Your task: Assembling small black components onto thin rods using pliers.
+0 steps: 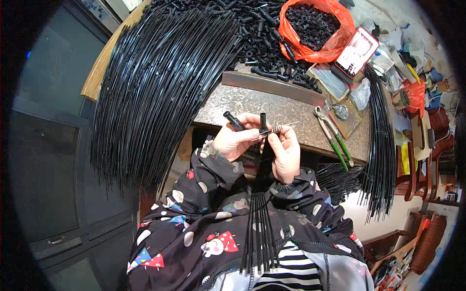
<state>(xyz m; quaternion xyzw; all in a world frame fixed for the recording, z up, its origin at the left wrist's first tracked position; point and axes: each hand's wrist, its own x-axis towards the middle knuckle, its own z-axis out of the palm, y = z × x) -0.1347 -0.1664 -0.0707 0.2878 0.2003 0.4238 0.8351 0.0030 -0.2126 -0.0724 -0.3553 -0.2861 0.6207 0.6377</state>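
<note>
Slim black rods [258,223] hang fanned over the person's lap, upper ends pinched between thumb and finger of the right hand [285,155]; the left hand [238,141] curls around a black tube [234,121]. From here I see green-handled pliers [336,139] on the speckled tabletop [252,103].

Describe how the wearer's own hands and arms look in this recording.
The left hand and right hand wear no gloves. Both arms are covered by long sleeves: the left sleeve and right sleeve are black, printed with pale grey-white ovals and small coloured patches, including red and blue.
</note>
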